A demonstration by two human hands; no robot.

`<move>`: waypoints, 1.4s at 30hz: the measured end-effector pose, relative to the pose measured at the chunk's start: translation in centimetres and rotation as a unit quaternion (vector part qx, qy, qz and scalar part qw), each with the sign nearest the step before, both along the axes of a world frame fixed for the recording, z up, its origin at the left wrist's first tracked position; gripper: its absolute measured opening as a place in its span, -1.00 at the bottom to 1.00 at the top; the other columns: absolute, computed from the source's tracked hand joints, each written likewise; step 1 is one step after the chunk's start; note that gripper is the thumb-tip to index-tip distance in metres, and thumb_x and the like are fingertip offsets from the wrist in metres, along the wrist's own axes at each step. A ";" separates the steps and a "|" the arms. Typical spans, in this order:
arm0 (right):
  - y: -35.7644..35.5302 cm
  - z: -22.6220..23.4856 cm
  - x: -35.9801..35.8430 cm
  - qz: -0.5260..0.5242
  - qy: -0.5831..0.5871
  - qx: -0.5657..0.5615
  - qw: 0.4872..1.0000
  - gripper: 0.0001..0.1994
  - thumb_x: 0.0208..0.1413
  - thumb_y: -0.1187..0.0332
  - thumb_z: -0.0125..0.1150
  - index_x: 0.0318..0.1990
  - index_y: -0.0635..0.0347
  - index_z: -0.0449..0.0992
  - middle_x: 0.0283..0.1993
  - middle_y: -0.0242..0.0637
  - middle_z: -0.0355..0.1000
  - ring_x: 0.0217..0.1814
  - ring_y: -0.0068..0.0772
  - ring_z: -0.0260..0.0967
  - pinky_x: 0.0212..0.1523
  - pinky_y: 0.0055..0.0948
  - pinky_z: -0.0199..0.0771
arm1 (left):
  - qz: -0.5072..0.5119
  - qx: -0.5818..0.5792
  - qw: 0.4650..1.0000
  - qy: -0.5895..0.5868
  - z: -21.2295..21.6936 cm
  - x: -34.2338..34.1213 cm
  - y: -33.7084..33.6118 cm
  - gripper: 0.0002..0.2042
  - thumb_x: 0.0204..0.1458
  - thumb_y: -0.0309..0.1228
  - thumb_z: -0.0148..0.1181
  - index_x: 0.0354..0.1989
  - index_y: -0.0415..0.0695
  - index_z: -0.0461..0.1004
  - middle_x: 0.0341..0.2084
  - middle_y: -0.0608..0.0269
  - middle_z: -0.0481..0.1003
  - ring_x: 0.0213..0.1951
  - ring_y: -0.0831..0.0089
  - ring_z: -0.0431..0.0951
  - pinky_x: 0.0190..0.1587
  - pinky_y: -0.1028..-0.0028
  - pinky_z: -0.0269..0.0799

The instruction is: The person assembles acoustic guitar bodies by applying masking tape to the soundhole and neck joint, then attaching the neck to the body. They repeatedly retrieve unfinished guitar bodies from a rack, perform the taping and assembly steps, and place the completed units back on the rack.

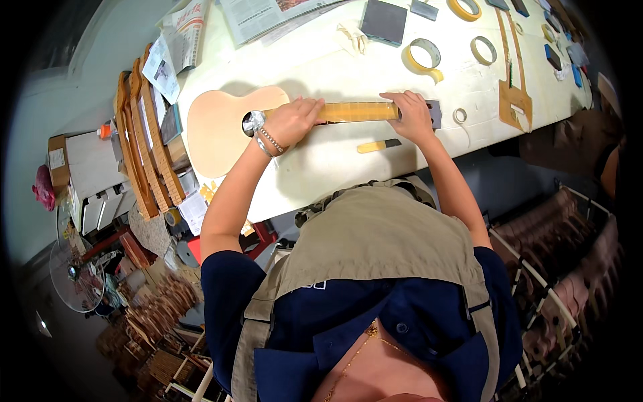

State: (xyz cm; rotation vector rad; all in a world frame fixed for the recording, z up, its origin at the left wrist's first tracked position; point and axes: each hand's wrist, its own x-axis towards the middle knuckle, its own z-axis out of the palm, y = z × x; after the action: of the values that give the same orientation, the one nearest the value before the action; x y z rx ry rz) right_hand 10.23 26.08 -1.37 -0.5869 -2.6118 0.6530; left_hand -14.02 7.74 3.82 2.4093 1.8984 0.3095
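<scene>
A small pale wooden guitar (221,134) lies on the table, its body to the left and its neck pointing right. Yellowish tape (358,112) covers the fretboard. My left hand (295,120) rests flat across the fretboard's body end, fingers close together and stretched out. Crumpled silvery material (252,122) shows in the sound hole beside my left wrist. My right hand (412,117) holds the neck's far end, next to the dark headstock (436,114); its fingers reach over the neck. Nearer to me lies a yellow-handled tool with a dark blade (378,145).
Tape rolls (423,55) and a dark square block (384,22) lie behind the neck. A small ring of tape (459,115) and a flat wooden jig (515,104) are to the right. Several wooden necks (144,134) lean at left; newspapers (261,17) cover the back.
</scene>
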 end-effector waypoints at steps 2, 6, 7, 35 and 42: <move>0.0 -0.1 0.0 -0.001 0.005 -0.002 1.000 -0.49 -0.43 0.51 0.33 -0.14 -0.04 0.50 -0.46 -0.42 0.33 -0.31 -0.37 0.28 -0.22 -0.39 0.24 | -0.015 0.020 0.999 0.041 0.0 -0.2 0.0 -0.62 -0.05 -0.51 0.06 -0.01 -0.33 0.33 -0.25 0.02 0.46 -0.27 0.19 0.52 -0.11 0.37 0.48; -0.3 -0.3 0.0 0.000 0.014 0.018 1.000 -0.53 -0.45 0.53 0.29 -0.20 -0.04 0.50 -0.42 -0.46 0.37 -0.31 -0.38 0.29 -0.22 -0.40 0.24 | 0.029 0.042 0.992 0.115 -0.8 1.4 -0.2 -0.60 -0.11 -0.55 0.03 0.00 -0.32 0.33 -0.30 0.07 0.45 -0.35 0.27 0.51 -0.29 0.43 0.49; -0.2 -0.3 0.0 -0.002 0.021 0.017 1.000 -0.54 -0.45 0.53 0.29 -0.21 -0.04 0.50 -0.41 -0.47 0.38 -0.30 -0.38 0.29 -0.22 -0.40 0.25 | 0.029 0.018 0.992 0.120 -0.7 1.3 -0.1 -0.59 -0.11 -0.54 0.03 0.00 -0.31 0.33 -0.32 0.10 0.45 -0.36 0.28 0.51 -0.33 0.44 0.48; -0.5 -0.2 0.0 -0.077 -0.047 -0.003 0.996 -0.43 -0.41 0.54 0.24 -0.05 0.01 0.42 -0.27 -0.38 0.41 -0.17 -0.32 0.32 -0.08 -0.38 0.22 | 0.370 0.047 0.846 -0.381 6.7 9.9 3.7 -0.73 -0.04 -0.20 0.20 -0.63 -0.13 0.56 -0.82 0.33 0.42 -0.61 0.45 0.44 -0.54 0.48 0.28; -0.3 -0.2 0.3 -0.084 -0.040 -0.009 0.996 -0.40 -0.38 0.48 0.31 0.00 0.01 0.41 -0.21 -0.32 0.42 -0.12 -0.26 0.32 -0.06 -0.34 0.22 | 0.403 0.509 0.632 -0.423 19.3 3.8 -3.4 -0.78 0.14 -0.41 0.05 -0.46 -0.31 0.48 -0.56 0.20 0.50 -0.61 0.59 0.40 -0.51 0.81 0.19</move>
State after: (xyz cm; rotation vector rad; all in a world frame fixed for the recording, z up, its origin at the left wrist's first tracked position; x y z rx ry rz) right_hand 10.50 25.80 -1.56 -0.8450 -2.5951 0.6113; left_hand -10.22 4.35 23.08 0.7648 2.2456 2.5204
